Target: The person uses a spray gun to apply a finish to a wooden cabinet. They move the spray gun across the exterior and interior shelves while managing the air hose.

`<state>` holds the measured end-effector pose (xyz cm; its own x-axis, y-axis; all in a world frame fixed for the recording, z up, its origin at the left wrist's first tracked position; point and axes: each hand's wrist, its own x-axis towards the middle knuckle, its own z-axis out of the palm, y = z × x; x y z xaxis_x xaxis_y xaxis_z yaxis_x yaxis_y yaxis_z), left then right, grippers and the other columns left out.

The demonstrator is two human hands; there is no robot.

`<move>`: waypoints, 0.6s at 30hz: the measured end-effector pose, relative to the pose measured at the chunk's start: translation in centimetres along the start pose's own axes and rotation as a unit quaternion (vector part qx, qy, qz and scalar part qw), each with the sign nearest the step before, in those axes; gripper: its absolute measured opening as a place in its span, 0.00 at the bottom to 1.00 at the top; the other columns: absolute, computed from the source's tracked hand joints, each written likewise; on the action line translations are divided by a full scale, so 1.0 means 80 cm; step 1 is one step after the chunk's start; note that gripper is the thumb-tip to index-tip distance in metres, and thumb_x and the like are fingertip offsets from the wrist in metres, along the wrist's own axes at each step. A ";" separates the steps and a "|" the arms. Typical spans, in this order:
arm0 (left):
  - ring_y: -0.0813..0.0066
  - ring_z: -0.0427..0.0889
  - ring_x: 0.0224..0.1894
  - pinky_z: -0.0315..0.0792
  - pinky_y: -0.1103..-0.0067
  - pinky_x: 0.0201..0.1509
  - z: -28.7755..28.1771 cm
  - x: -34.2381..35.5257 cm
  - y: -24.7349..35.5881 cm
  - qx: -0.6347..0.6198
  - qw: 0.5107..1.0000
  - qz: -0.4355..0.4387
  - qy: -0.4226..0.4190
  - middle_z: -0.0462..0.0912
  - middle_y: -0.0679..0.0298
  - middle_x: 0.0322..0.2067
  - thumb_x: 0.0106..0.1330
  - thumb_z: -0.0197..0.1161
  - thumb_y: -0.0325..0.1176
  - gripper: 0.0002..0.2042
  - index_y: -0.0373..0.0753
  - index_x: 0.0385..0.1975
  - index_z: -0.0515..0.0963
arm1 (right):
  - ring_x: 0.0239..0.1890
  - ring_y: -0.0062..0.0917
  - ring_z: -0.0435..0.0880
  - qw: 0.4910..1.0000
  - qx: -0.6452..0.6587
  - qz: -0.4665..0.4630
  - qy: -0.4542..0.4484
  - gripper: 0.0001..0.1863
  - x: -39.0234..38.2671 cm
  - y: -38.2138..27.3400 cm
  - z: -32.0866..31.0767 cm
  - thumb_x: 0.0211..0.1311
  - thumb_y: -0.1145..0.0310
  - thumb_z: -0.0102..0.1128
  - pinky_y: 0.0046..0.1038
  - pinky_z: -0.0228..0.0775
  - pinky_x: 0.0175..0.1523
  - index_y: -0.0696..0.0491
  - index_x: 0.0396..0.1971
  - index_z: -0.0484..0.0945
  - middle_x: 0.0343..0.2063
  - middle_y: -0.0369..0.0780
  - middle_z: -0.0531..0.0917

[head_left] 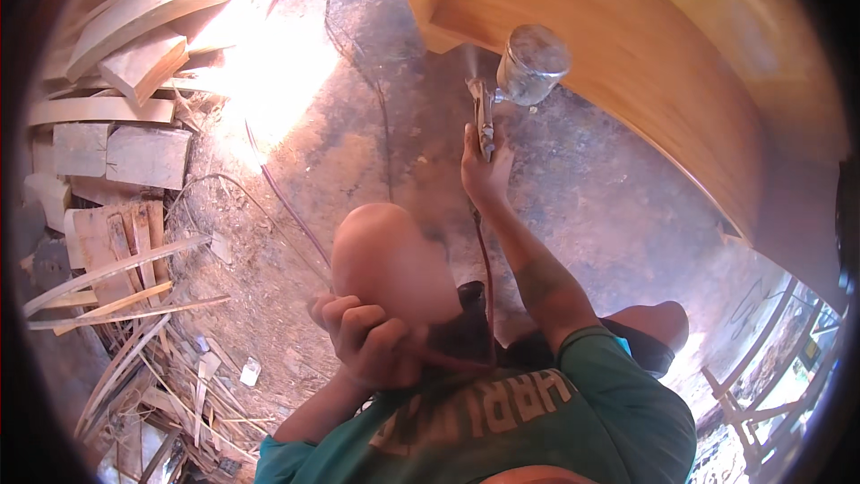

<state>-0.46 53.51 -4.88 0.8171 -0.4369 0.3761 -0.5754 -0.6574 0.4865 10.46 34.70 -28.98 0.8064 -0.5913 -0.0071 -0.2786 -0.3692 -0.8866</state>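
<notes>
My right hand (485, 168) is stretched forward and grips a metal spray gun (485, 116) with a clear cup (533, 64) on top. Its nozzle points at the lower edge of a large varnished wooden piece (627, 45), and a faint mist hangs at the tip. A thin red hose (486, 278) runs from the gun back along my forearm. My left hand (363, 341) is curled shut near my raised knee (385, 255), and the red hose seems to pass through its fingers. I am crouched low, in a green shirt.
Wood offcuts and planks (116, 125) are piled at the left, with thin strips and scraps (125, 305) below them. Cables (278, 188) trail over the dusty concrete floor (609, 206). A wooden frame (761, 394) stands at the lower right.
</notes>
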 end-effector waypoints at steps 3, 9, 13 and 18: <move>0.61 0.66 0.35 0.60 0.63 0.42 0.000 0.001 -0.008 -0.006 1.000 -0.005 -0.005 0.66 0.63 0.30 0.51 0.67 0.34 0.10 0.44 0.26 0.70 | 0.23 0.37 0.79 1.000 -0.004 -0.011 0.013 0.11 -0.007 0.004 0.010 0.64 0.67 0.62 0.38 0.68 0.31 0.61 0.36 0.78 0.20 0.48 0.78; 0.63 0.64 0.35 0.59 0.63 0.41 -0.005 -0.007 -0.004 -0.001 0.999 0.016 -0.039 0.66 0.65 0.30 0.54 0.67 0.39 0.10 0.47 0.26 0.71 | 0.20 0.37 0.78 0.991 0.067 0.087 -0.082 0.12 -0.011 -0.038 0.019 0.64 0.65 0.62 0.37 0.68 0.29 0.60 0.35 0.77 0.20 0.48 0.79; 0.64 0.64 0.35 0.58 0.64 0.42 -0.001 -0.009 0.009 0.001 0.999 0.010 -0.033 0.65 0.66 0.31 0.56 0.66 0.40 0.10 0.48 0.27 0.71 | 0.22 0.36 0.78 0.999 -0.009 0.051 -0.006 0.13 -0.017 0.008 0.022 0.64 0.64 0.63 0.36 0.68 0.29 0.60 0.38 0.78 0.21 0.46 0.80; 0.64 0.65 0.36 0.58 0.65 0.43 0.007 -0.015 0.031 0.014 0.999 0.024 -0.044 0.66 0.67 0.31 0.57 0.65 0.41 0.09 0.48 0.27 0.71 | 0.25 0.25 0.81 0.969 0.115 0.155 -0.153 0.12 -0.036 -0.008 -0.012 0.65 0.64 0.63 0.29 0.68 0.28 0.58 0.40 0.80 0.24 0.44 0.83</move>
<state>-2.84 52.05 -4.58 0.7886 -0.5205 0.3272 -0.6145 -0.6505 0.4464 7.80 35.98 -27.96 0.8297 -0.3952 -0.3942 -0.4358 -0.0174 -0.8999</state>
